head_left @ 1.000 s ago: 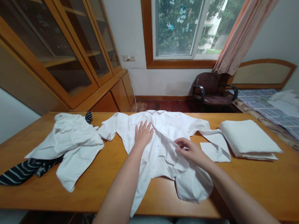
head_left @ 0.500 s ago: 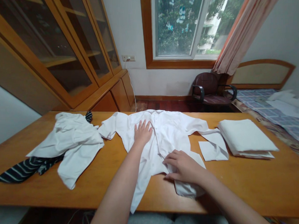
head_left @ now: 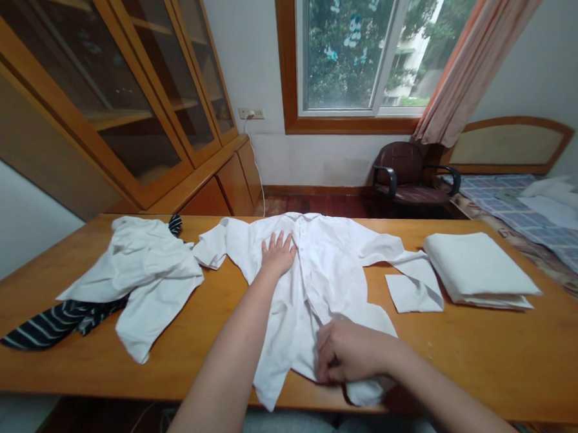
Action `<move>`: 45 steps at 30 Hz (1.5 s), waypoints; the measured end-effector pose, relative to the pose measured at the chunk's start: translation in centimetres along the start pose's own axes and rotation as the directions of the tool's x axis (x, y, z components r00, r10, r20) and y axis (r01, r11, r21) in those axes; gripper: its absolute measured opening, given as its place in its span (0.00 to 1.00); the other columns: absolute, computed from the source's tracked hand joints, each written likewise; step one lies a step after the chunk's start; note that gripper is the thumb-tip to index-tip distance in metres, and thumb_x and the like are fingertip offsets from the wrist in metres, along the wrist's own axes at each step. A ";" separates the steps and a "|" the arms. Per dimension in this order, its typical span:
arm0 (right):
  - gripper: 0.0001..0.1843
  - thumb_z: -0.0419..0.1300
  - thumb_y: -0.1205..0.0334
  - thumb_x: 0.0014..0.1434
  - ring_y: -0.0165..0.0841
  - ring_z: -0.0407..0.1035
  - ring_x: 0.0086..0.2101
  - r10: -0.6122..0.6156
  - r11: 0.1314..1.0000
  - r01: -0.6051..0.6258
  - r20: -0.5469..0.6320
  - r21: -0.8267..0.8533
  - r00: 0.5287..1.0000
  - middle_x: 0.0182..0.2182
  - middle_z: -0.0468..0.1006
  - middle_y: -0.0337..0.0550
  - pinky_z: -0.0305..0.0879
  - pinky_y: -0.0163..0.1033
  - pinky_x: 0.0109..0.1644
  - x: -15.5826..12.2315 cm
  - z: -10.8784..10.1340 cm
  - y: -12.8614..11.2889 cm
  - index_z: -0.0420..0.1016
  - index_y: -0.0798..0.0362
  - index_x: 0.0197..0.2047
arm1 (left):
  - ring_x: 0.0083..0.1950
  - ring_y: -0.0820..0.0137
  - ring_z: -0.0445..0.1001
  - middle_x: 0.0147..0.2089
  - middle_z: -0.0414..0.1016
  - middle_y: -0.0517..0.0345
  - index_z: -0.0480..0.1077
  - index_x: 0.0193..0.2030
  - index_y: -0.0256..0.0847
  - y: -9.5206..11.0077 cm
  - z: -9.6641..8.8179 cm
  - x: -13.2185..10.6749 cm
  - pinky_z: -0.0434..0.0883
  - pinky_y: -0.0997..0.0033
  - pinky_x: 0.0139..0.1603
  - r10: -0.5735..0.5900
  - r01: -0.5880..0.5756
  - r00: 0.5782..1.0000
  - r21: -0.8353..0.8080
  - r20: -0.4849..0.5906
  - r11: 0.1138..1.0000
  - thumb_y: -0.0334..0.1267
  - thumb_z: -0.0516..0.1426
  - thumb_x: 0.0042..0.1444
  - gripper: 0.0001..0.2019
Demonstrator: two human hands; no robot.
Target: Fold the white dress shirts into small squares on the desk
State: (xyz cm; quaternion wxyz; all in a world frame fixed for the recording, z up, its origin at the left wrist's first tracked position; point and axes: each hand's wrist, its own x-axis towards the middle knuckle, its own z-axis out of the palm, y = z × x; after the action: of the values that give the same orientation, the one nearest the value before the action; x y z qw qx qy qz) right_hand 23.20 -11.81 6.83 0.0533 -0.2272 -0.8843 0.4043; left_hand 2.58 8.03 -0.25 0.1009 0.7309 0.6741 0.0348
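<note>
A white button shirt (head_left: pixel 331 272) lies spread front-up across the middle of the wooden table (head_left: pixel 189 351), its hem hanging over the near edge. My left hand (head_left: pixel 277 254) rests flat on the shirt's upper chest, fingers spread. Near the table's front edge, my right hand (head_left: pixel 347 352) is closed on the shirt's lower front, fingers curled into the fabric beside the button placket.
A second crumpled white shirt (head_left: pixel 144 276) lies at the left over a dark striped tie (head_left: pixel 52 319). Folded white shirts (head_left: pixel 476 271) are stacked at the right. Wooden glass-door cabinets (head_left: pixel 118 102), a window, a brown armchair (head_left: pixel 407 175) and a bed stand beyond.
My right hand slid down the shirt front toward me, from mid-shirt to the hem, and closed on the fabric. The lower flap now lies flatter. My left hand stayed put.
</note>
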 end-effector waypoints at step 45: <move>0.16 0.59 0.58 0.61 0.32 0.69 0.30 0.370 0.908 -0.402 -0.674 0.117 0.639 0.35 0.75 0.40 0.65 0.38 0.38 -0.4 -2.5 5.0 0.71 0.51 0.52 | 0.53 0.61 0.72 0.44 0.79 0.54 0.78 0.41 0.42 -1.1 -3.7 -4.9 0.67 0.61 0.59 0.396 -0.468 0.881 -0.364 -0.258 0.805 0.38 0.56 0.62 0.09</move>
State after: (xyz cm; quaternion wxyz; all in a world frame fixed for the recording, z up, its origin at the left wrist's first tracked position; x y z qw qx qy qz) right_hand 26.00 -7.42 4.84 0.2819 -0.5438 -0.7413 0.2743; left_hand 0.38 3.61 3.53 0.1858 0.8210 0.4723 0.2615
